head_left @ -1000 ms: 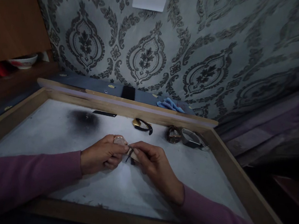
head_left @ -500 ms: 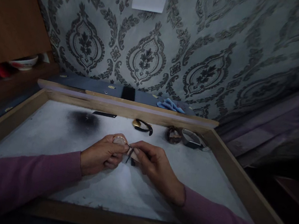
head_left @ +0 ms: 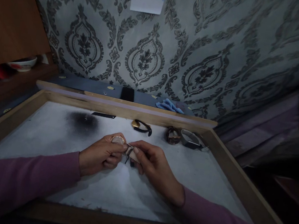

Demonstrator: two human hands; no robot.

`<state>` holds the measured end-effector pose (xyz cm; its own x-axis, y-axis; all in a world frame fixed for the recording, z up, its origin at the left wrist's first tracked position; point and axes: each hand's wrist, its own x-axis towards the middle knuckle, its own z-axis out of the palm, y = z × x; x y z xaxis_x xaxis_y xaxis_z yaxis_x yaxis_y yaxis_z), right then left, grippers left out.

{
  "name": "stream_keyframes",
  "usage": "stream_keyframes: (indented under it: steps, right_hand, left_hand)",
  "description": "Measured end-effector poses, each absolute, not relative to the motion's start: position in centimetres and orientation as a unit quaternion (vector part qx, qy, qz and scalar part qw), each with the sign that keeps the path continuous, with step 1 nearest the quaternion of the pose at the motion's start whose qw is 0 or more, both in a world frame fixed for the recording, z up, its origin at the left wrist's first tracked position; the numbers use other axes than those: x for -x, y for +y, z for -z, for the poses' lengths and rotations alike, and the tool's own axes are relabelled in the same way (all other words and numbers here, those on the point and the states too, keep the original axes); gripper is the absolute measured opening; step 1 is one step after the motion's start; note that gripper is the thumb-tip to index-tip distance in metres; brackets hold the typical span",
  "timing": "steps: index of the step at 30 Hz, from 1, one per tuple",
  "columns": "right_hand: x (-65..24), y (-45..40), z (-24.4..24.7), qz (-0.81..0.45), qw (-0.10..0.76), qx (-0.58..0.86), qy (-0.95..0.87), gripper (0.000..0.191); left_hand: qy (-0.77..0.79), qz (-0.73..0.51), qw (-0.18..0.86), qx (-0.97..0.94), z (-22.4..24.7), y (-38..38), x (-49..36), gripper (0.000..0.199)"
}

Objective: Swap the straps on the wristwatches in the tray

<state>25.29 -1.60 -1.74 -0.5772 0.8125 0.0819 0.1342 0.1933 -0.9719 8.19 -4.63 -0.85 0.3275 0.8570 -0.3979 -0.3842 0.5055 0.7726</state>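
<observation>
Between thumb and fingers, my left hand (head_left: 104,154) grips a round watch case (head_left: 117,139) with a gold-coloured rim. My right hand (head_left: 153,164) is closed right beside it, pinching a pale strap piece (head_left: 132,154) with a dark loop around it. The two hands nearly touch where case and strap meet, so the joint is too small to make out. Farther back on the white surface lie a gold watch with a black strap (head_left: 142,127), a brown watch (head_left: 173,135) and a silver-grey watch (head_left: 191,139).
A raised wooden frame (head_left: 128,106) edges the white surface (head_left: 94,193). A thin black strip (head_left: 103,115) lies near its back edge. Behind the frame are a dark flat object (head_left: 128,94) and a blue cloth (head_left: 169,105). A bowl (head_left: 23,63) stands on the left shelf.
The camera view has shifted slightly. Both hands keep their hold, and the pale strap piece between them shows a little more clearly, turned slightly.
</observation>
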Motion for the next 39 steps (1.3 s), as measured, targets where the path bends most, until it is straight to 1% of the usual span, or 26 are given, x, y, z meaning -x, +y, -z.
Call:
stream_keyframes:
  steps: [9,15,31,39]
  right_hand:
    - [-25.21,-1.22,2.23,-0.570,0.317,0.332,-0.682,0.027]
    - [-25.21,-1.21,1.85,-0.568,0.306,0.341,-0.684,0.026]
    - [-25.22,-1.34,1.83,-0.541,0.311,0.335,-0.706,0.025]
    - [-25.13,-1.26,1.91,-0.552,0.314,0.330,-0.698,0.024]
  left_hand:
    - [0.415,-0.407,0.755,-0.303,0.95,-4.62,-7.99,0.031]
    - [0.411,-0.406,0.755,-0.311,1.15,-4.53,-7.98,0.031]
    - [0.415,-0.395,0.759,-0.310,0.80,-4.46,-7.99,0.030]
    - [0.419,-0.397,0.756,-0.307,0.78,-4.53,-8.06,0.030]
